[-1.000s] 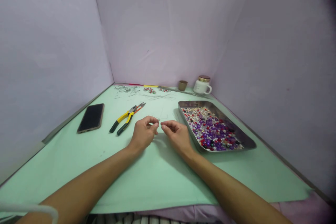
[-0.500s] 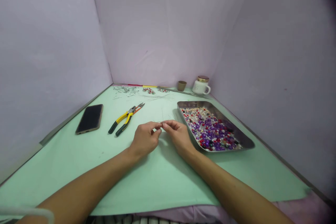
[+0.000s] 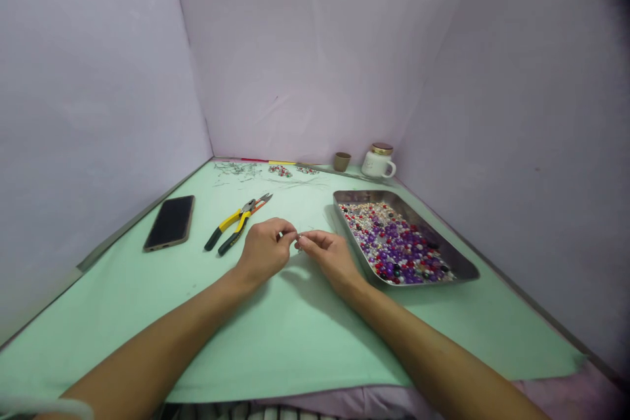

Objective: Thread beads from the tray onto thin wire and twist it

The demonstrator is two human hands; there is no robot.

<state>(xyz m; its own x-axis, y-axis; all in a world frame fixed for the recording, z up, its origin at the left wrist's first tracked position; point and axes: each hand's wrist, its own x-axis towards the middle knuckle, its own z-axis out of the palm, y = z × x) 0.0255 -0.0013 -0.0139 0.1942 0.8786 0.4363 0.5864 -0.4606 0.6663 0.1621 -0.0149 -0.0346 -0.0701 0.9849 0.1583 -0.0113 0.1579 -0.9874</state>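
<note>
Over the middle of the green tabletop, my left hand point(image 3: 266, 248) and my right hand point(image 3: 331, 257) meet at the fingertips. Both are closed in a pinch on a thin wire point(image 3: 298, 238), mostly hidden by the fingers. A tiny shiny bit, perhaps a bead, shows just below the pinch. Right of my right hand stands a metal tray point(image 3: 418, 210) of loose purple, red, white and dark beads point(image 3: 398, 243). Left of my left hand lie pliers point(image 3: 231, 226) with yellow and black handles, beside a small cutter with orange handles point(image 3: 260, 202).
A phone point(image 3: 170, 223) lies at the left. Along the back are a pile of wire pieces point(image 3: 237, 169), small beaded clusters point(image 3: 280, 171), a brown cup point(image 3: 341, 161) and a lidded white mug point(image 3: 378, 163). Pale walls point(image 3: 315, 52) enclose three sides.
Both hands have shifted slightly left, still pinched together. My left hand has turned a little, and the wire end that stood up above the fingers no longer shows there.
</note>
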